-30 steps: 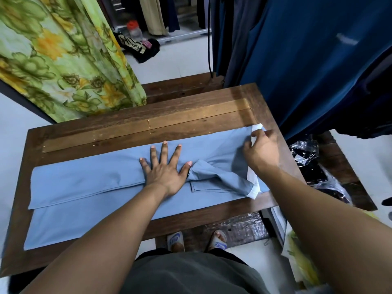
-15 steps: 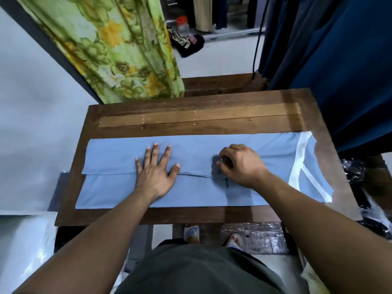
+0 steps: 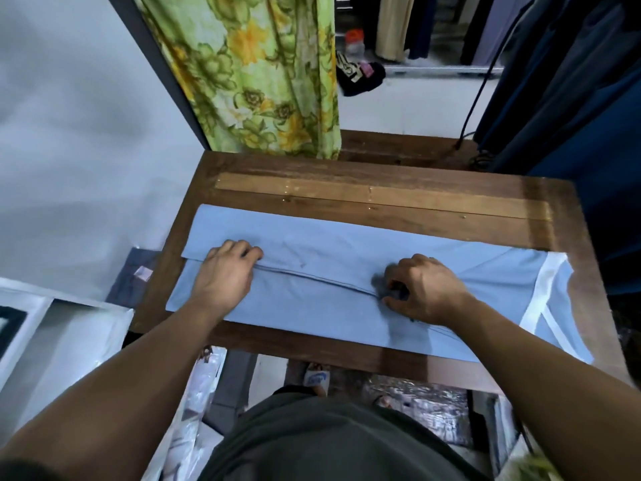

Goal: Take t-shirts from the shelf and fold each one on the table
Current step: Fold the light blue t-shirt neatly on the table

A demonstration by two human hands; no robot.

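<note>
A light blue t-shirt (image 3: 329,251) with white trim at its right end lies folded lengthwise into a long strip across the wooden table (image 3: 381,199). My left hand (image 3: 225,276) sits near the strip's left end, its fingers curled over the edge of the upper fold. My right hand (image 3: 426,289) is right of the middle. Its fingers are curled and pinch the fabric at the same fold edge, where the cloth bunches a little.
A green floral curtain (image 3: 260,81) hangs behind the table's far left corner. Dark blue garments (image 3: 572,98) hang at the right. A grey folded cloth (image 3: 131,276) and white boxes (image 3: 52,328) lie left of the table. Silvery packets (image 3: 416,407) lie underneath.
My left hand has slid left along the fold and its flat fingers have curled onto the edge. The right hand stays on the fold. The sleeve now lies flat.
</note>
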